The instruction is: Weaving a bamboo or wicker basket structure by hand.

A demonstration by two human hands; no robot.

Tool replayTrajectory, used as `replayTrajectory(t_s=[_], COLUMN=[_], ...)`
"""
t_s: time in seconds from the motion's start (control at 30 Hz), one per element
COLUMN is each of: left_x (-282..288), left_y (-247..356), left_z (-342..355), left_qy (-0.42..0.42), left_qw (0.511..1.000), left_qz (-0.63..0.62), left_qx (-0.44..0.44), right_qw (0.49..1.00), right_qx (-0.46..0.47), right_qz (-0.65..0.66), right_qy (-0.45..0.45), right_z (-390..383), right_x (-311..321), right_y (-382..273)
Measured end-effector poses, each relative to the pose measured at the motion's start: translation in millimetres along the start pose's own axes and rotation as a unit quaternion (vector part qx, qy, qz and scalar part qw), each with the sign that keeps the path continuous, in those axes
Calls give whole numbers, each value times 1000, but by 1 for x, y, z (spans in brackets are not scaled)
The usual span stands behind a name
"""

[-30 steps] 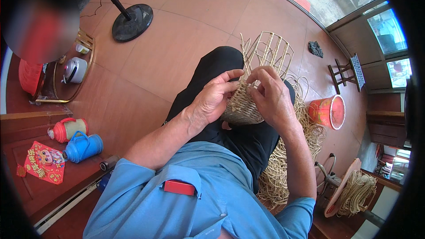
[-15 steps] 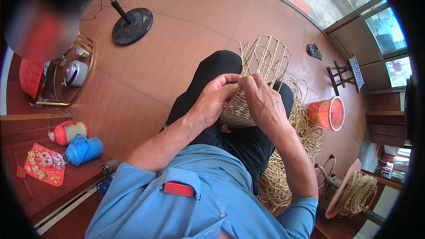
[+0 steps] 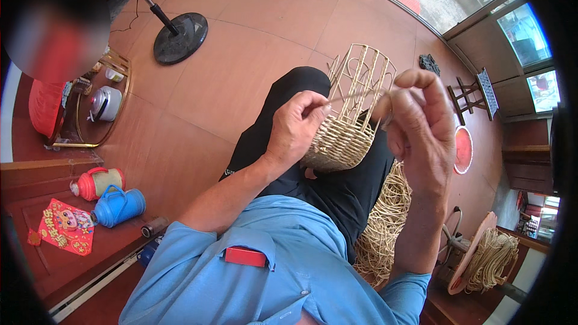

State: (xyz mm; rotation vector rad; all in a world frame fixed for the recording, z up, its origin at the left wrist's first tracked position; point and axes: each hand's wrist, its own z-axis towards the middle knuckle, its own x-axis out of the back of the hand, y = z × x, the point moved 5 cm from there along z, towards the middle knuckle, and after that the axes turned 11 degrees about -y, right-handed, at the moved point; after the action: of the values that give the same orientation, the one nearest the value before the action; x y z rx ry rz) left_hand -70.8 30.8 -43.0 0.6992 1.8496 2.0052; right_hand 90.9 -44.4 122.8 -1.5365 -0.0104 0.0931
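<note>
A half-woven basket rests between my thighs, its lower part covered in tight rows of straw-coloured cord and its wire frame bare above. My left hand is closed at the basket's left side, thumb and forefinger pinching a thin strand of cord. That strand runs taut across the frame to my right hand, which is raised to the right of the basket with its fingers curled in a pinch. The exact strand end in the right fingers is hard to make out.
Loose cord lies heaped by my right leg, near a cord reel and a red bucket. A folding stool stands farther right. A fan base, a blue thermos and a kettle are leftward.
My right hand has moved away from the basket to the right and upward, drawing the strand out. My left hand has shifted slightly; the basket's woven side shows more now.
</note>
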Motion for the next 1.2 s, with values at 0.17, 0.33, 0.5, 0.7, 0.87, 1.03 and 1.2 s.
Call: replayTrajectory(t_s=[0.17,0.33,0.5,0.7,0.87,1.03,1.2], left_x=[0,4,5,1,-9,-17,-20], left_y=[-21,-18,-14,-11,-29,-38,-42], left_z=[7,9,6,3,2,-6,-3], left_qy=[-10,-11,-34,-58,-93,-98,-90], left_qw=[973,972,977,983,943,865,849], left_qz=[-214,-210,-180,-131,-292,-467,-492], left_qx=[83,109,112,111,132,158,172], right_qw=[985,957,932,905,844,831,836], right_qx=[1,-90,-86,-83,-72,-84,-94], right_qz=[-134,-256,-342,-414,-531,-549,-540], right_qy=[106,103,88,53,-15,-29,-28], right_z=[-1,-8,-6,3,14,18,20], right_x=[31,27,17,6,-1,-1,3], right_y=[41,76,84,86,95,92,93])
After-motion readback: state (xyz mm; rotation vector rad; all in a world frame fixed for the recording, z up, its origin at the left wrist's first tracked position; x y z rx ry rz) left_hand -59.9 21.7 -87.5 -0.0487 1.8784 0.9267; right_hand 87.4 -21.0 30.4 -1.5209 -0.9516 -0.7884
